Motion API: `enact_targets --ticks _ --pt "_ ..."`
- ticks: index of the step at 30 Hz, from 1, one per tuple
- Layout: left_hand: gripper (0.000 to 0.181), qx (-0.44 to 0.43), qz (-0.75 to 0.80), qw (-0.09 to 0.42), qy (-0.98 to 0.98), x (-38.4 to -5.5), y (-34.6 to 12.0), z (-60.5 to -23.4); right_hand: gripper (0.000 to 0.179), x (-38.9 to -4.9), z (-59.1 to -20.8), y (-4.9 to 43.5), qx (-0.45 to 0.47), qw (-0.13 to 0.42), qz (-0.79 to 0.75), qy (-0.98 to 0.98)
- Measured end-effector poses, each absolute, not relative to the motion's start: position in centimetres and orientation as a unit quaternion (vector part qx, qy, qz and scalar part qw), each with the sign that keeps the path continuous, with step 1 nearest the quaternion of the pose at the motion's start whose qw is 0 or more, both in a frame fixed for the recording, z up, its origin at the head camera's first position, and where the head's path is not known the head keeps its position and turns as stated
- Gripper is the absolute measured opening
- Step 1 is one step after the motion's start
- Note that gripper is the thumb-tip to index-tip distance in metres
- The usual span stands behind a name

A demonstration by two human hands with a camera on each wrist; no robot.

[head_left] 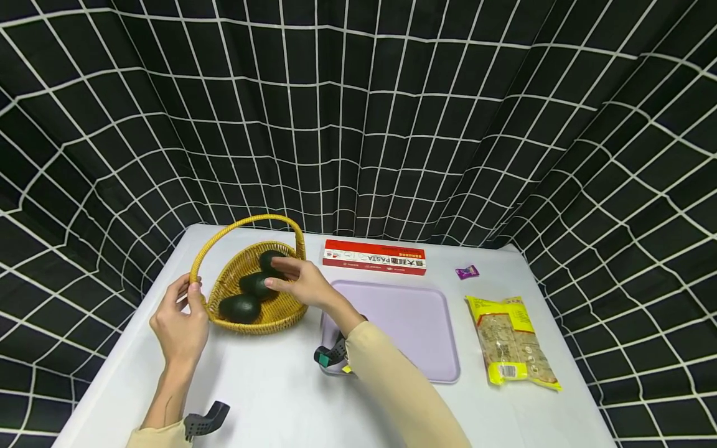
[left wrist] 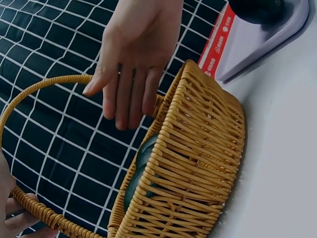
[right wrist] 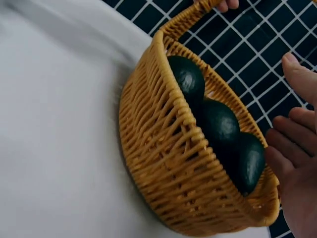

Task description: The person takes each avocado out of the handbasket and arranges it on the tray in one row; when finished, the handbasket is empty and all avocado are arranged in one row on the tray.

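Observation:
A yellow wicker basket (head_left: 280,323) stands at the left of the white table, its tall hooped handle (head_left: 246,220) arching over it. Three dark green avocados lie inside in a row: a near one (head_left: 239,308), a middle one (head_left: 256,285) and a far one (head_left: 270,260). My left hand (head_left: 182,323) grips the handle low on its left side, thumb in front and fingers behind. Over the basket's right rim reaches my right hand (head_left: 307,284), fingers extended and nothing held. In the right wrist view its fingers (right wrist: 292,136) are close beside the end avocado (right wrist: 250,161).
Right of the basket lies a lilac tray (head_left: 403,317), partly under my right forearm. A red and white pasta box (head_left: 374,257) lies behind the tray. Farther right are a small purple packet (head_left: 467,272) and a yellow bag of food (head_left: 511,341). Black gridded cloth surrounds the table.

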State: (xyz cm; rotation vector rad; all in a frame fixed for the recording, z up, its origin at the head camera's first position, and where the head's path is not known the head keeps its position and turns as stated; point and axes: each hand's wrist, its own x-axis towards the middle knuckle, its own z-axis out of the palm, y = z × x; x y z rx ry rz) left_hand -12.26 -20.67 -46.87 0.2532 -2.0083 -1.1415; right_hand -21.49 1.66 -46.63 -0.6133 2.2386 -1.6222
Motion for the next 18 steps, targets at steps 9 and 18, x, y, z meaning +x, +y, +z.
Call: enact_targets --ticks 9,18 --pt "0.025 0.103 -0.452 0.395 -0.794 -12.4 -20.7 -46.9 0.063 -22.4 -46.9 0.4 -0.183 0.170 -0.587 0.770" --pt "0.024 0.101 -0.450 0.402 -0.791 -12.4 -20.7 -46.8 0.064 -23.1 -47.5 -0.3 -0.188 0.166 -0.564 0.787"
